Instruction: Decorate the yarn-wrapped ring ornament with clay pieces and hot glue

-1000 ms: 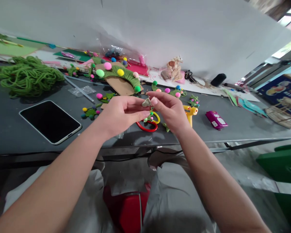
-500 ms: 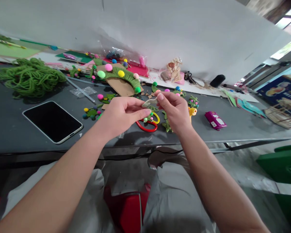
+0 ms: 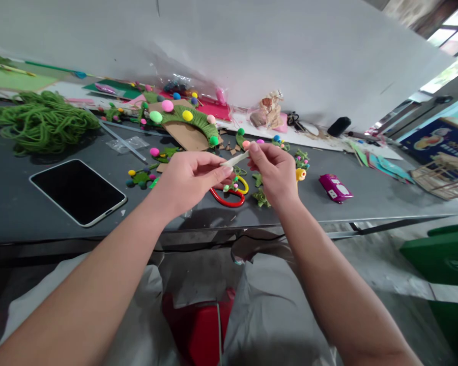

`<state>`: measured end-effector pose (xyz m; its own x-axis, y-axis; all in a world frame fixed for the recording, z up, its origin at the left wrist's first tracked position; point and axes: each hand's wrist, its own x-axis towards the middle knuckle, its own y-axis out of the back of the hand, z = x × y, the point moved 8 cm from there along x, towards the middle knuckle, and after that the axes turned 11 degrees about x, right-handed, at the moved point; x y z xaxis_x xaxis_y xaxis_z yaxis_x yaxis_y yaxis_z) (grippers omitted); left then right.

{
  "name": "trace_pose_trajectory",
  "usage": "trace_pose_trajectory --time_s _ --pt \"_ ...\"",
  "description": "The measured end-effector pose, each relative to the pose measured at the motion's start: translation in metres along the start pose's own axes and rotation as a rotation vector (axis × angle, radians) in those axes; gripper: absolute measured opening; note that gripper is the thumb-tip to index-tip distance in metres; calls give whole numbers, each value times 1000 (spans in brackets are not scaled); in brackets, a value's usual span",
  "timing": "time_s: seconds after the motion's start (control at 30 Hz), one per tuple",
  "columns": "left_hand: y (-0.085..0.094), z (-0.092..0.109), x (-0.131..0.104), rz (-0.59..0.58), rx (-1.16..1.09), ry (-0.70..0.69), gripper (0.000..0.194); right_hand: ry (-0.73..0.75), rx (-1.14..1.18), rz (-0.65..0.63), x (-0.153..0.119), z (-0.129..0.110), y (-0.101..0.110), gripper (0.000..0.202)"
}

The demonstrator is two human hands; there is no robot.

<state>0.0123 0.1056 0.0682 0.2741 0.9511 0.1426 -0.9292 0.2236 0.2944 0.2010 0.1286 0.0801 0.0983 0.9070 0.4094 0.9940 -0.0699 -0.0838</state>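
A thin pale strip (image 3: 236,159) stretches between my two hands above the grey table. My left hand (image 3: 193,178) pinches its left end between thumb and fingers. The other end is held by the thumb and forefinger of my right hand (image 3: 273,170). Below the strip lie scissors (image 3: 229,204) with one red and one yellow handle, small green pieces with tiny pompoms beside them. Behind my hands stands a green yarn-wrapped ring (image 3: 198,120) on cardboard, dotted with coloured pompoms.
On the left are a heap of green yarn (image 3: 53,124) and a phone or tablet (image 3: 78,192). A purple packet (image 3: 335,188) lies on the right, near a yellow nozzle-like object (image 3: 301,174). A green bin (image 3: 438,254) stands at the far right.
The pale strip was curved and slack before; now it is pulled straight between my hands. The whole view has shifted slightly.
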Motion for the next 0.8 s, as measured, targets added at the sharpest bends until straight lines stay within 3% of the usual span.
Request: trace_pose_trajectory --time_s 0.13,0.23,0.37,0.53,0.7,0.8 --pt "-6 1 -1 -76 -28 5 40 -60 13 -157 -7 2 -16 45" --pt "-3 0 -1 -27 -19 4 35 -73 37 -254 -18 0 -35 43" --pt "2 -1 -1 36 41 10 29 3 6 -180 -16 -6 -31 35" --pt "2 2 -2 34 81 3 23 -44 3 -57 -2 3 -9 40" --pt "-2 0 -2 -22 63 27 32 -103 63 -199 -13 1 -27 44" --pt "-2 0 -1 -13 92 6 28 -120 70 -259 -21 -2 -40 42"
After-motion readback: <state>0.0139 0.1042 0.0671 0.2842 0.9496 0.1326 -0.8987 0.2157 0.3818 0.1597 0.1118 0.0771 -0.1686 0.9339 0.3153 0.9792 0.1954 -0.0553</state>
